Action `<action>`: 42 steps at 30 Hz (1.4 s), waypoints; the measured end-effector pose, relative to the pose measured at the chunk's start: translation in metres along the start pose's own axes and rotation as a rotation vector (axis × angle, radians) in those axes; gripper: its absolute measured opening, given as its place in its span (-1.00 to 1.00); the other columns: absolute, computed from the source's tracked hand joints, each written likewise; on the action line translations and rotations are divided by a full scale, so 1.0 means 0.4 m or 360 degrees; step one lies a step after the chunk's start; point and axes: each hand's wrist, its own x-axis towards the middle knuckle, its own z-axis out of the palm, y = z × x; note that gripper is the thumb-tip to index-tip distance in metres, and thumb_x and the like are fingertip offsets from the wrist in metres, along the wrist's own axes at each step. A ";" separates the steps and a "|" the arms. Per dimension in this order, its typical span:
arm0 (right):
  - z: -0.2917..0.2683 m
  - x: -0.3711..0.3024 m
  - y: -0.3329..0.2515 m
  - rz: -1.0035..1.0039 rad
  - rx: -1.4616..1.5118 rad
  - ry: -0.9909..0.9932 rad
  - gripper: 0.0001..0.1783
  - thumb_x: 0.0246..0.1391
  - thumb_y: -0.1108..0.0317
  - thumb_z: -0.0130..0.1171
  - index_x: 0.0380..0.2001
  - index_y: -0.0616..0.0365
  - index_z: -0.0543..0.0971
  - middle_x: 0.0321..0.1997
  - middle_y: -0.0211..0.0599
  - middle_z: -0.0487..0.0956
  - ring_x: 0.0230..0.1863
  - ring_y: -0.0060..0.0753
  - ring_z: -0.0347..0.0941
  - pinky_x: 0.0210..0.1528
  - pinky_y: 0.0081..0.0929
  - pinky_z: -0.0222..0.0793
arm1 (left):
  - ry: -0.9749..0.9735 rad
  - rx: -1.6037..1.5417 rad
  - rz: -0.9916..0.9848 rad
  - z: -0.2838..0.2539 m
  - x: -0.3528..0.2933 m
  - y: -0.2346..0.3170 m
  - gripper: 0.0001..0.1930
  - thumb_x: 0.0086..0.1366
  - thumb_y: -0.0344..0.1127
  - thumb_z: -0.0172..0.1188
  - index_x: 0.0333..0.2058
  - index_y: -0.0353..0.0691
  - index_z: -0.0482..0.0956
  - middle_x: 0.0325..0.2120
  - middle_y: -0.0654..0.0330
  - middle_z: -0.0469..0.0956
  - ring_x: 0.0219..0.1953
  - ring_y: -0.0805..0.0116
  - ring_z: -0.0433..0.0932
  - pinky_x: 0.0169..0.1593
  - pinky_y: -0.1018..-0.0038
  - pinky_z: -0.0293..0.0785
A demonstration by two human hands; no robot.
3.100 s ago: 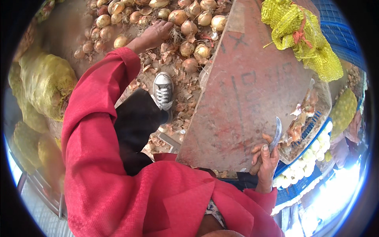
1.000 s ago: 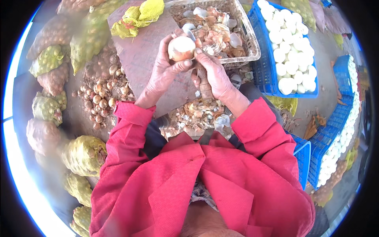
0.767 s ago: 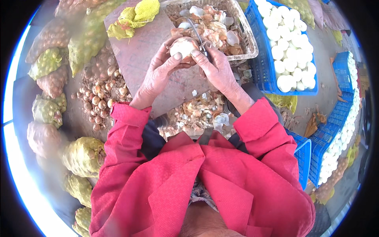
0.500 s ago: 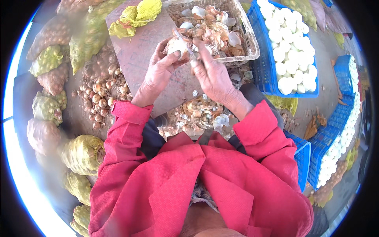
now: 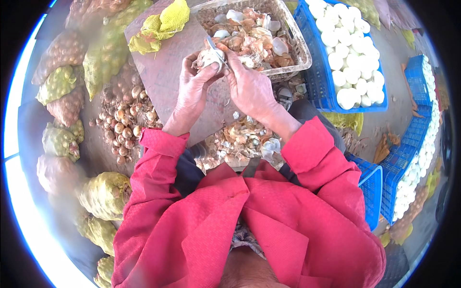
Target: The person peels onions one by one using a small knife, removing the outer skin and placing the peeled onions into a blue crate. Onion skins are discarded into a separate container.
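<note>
A partly peeled onion (image 5: 208, 58), white with brown skin still at its side, is in the grip of my left hand (image 5: 193, 89), thumb across its front. My right hand (image 5: 253, 90) is closed against the onion's right side. From its fingers a small knife (image 5: 211, 43) points up and left along the top of the onion; the handle is hidden. Both hands are above a flat reddish-brown board (image 5: 165, 72). Just beyond them, a pale plastic crate (image 5: 307, 56) holds onion skins (image 5: 254, 33).
Peeled white onions (image 5: 355, 67) fill a blue crate (image 5: 314, 72) at right, with more blue crates (image 5: 401, 163) farther right. Unpeeled onions (image 5: 122, 127) lie on the floor at left beside full mesh sacks (image 5: 105, 194). A yellow net (image 5: 161, 26) rests on the board; peel scraps (image 5: 240, 141) lie below.
My right hand has moved left and closed in on the onion, and the knife blade shows less. The whole view has shifted slightly.
</note>
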 end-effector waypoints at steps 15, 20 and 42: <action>-0.075 0.011 0.066 0.0607 0.0508 -0.0359 -0.59 0.16 0.13 -0.22 -0.30 0.31 0.42 -0.61 -0.09 0.49 -0.48 -0.08 0.47 -0.39 -0.26 0.30 | -0.0671 -0.0407 -0.0278 -0.041 -0.028 0.045 -0.39 0.03 -0.36 0.21 0.07 -0.22 0.15 -0.04 0.10 0.35 -0.01 0.19 0.37 -0.02 0.22 0.40; -0.108 -0.017 0.025 0.0367 0.0843 -0.0327 -0.59 0.15 0.14 -0.18 -0.10 0.25 0.34 -0.51 0.01 0.50 -0.44 0.01 0.46 -0.40 -0.22 0.30 | -0.0556 -0.0323 -0.0306 -0.046 -0.013 0.037 -0.45 0.10 -0.24 0.09 0.05 -0.28 0.17 -0.10 0.09 0.38 -0.08 0.24 0.40 -0.12 0.33 0.41; -0.091 -0.043 0.042 -0.0143 0.0241 -0.0334 -0.52 0.09 0.24 -0.06 0.09 0.10 0.25 -0.42 -0.06 0.51 -0.42 -0.03 0.46 -0.38 -0.34 0.36 | -0.0661 -0.0167 -0.0550 -0.055 0.009 -0.003 -0.49 0.08 -0.03 0.05 -0.07 -0.25 0.32 -0.24 0.14 0.46 -0.31 0.34 0.40 -0.34 0.49 0.25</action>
